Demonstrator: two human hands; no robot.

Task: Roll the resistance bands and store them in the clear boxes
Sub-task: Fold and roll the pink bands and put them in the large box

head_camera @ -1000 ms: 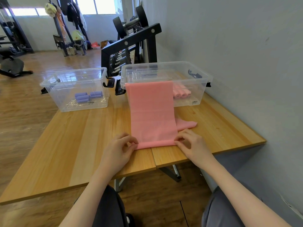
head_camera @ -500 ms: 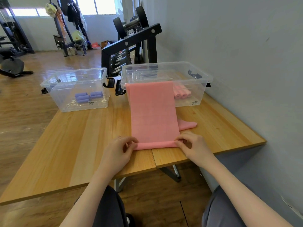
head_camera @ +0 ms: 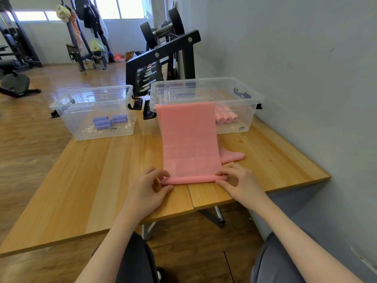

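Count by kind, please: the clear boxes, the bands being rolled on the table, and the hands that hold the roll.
clear boxes: 2
pink band being rolled: 1
hands pinching its roll, left hand and right hand: 2
Total: 5

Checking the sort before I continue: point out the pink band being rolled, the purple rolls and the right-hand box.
pink band [head_camera: 189,144], head view, flat middle.
purple rolls [head_camera: 110,121], head view, centre roll.
right-hand box [head_camera: 247,92], head view, far rim.

Both forearms are bare to the bottom edge of the view, with no sleeves, watch, or rings showing on the left hand [head_camera: 145,187] or the right hand [head_camera: 239,181]. The person wears grey trousers [head_camera: 273,260], the left leg in darker shadow, and a dark shoe [head_camera: 161,274].
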